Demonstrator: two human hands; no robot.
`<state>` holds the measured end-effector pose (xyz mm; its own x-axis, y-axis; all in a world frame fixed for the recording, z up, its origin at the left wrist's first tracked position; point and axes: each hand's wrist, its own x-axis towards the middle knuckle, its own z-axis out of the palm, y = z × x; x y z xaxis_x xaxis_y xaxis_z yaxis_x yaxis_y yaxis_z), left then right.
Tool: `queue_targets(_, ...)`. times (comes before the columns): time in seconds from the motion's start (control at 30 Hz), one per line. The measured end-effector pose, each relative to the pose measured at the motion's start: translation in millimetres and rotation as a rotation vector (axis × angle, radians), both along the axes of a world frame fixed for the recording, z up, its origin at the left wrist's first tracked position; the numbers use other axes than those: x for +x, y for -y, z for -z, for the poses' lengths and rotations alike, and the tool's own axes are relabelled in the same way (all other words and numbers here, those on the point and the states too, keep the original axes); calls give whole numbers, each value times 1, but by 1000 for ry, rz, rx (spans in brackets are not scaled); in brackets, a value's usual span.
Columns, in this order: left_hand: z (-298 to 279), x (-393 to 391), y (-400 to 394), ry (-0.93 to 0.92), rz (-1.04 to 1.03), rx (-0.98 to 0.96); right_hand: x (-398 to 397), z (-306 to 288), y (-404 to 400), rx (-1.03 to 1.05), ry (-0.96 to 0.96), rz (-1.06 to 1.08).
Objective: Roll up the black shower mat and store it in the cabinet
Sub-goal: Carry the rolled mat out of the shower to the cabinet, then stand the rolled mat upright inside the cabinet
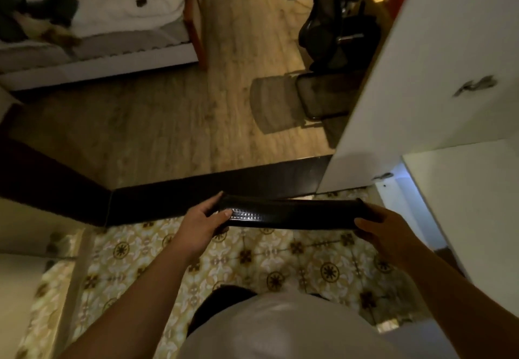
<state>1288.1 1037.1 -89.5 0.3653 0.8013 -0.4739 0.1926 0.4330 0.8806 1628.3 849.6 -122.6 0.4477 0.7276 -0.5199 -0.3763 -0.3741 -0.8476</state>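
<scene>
The rolled-up black rubber shower mat (289, 214) is held level above the patterned tile floor (252, 260), each end gripped by curled fingers of the left hand (203, 222) and right hand (384, 230); both forearms are extended forward beside the white cabinet (421, 63).

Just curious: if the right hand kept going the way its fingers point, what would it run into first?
The right hand points left along the rolled black mat it grips, so probably the left hand at the other end.
</scene>
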Motion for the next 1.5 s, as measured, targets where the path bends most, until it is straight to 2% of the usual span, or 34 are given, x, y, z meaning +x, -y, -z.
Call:
queue_targets(0.27, -2, 146, -79, 29, 305, -49, 69, -3, 19, -4, 0, 299)
queue_targets(0.4, 2, 228, -116, 1, 556, 36, 84, -1, 35, 19, -25, 485)
queue_targets(0.5, -1, 289, -136, 33, 755, 73, 85, -4, 40, 27, 45, 627)
queue_targets(0.6, -3, 344, -150, 63, 955, 83, 81, -3, 44, 61, 18, 833)
queue_targets(0.77, 9, 422, -158, 36, 1156, -14, 62, -3, 47, 61, -5, 1049)
queue_targets(0.93, 16, 473, -139, -6, 1360, -3, 42, 11, 54, 67, -11, 1238)
queue_targets(1.1, 35, 500, -110, -46, 1440, -27, 40, 23, 72, 38, 8, 1287)
queue_targets(1.27, 64, 524, -77, -94, 1399, -101, 65, 47, 102, -12, -13, 1296)
queue_targets(1.5, 152, 576, -39, -156, 1334, -107, 125, 125, 146, -136, -60, 1319)
